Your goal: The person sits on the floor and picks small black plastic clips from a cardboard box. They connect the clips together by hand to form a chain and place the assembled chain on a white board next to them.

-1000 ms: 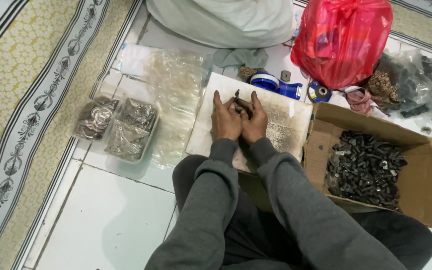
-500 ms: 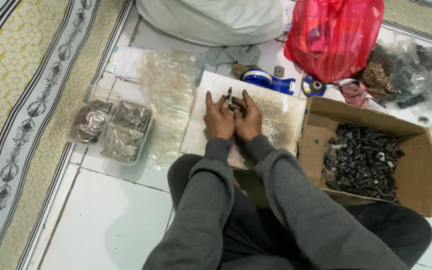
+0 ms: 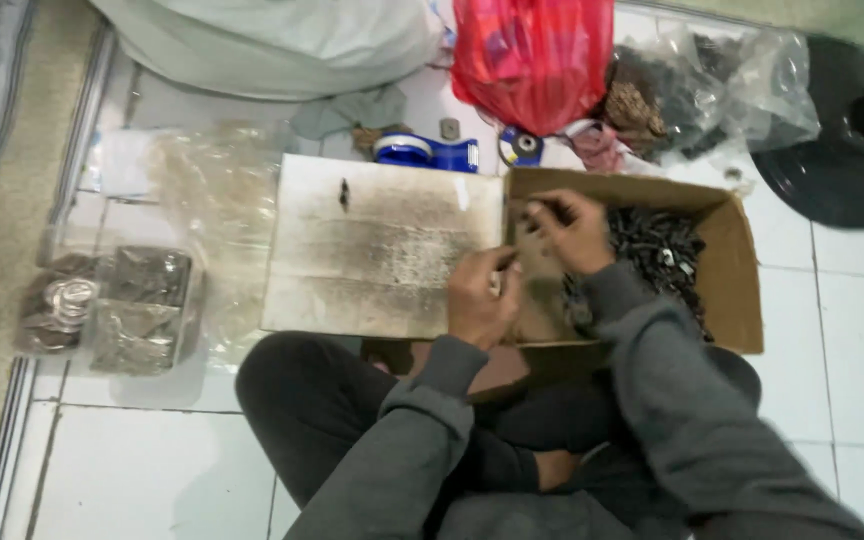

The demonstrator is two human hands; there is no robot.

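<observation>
Currently a pick step: right hand (image 3: 570, 232) is over the near-left corner of the cardboard box (image 3: 737, 290), fingers pinched on something small and dark, probably one of the metal parts (image 3: 657, 245) heaped in the box, though blur hides the piece itself. Left hand (image 3: 480, 297) sits at the right edge of the white board (image 3: 382, 245), fingers curled closed, thumb against forefinger; can't tell if anything is in it. One lone dark part (image 3: 343, 193) lies near the board's far edge, well apart from both hands.

Around it: two clear bags of finished-looking bits (image 3: 112, 310) on the tile at left, blue tape dispenser (image 3: 424, 152) just beyond the board, red bag (image 3: 532, 55) and a clear bag of dark hardware (image 3: 697, 85) further back.

My read: parts are fed from box to board for hand assembly. Next move needs the right hand to bring its pick to the left hand over the board, keeping the pinch firm since the piece is tiny.
</observation>
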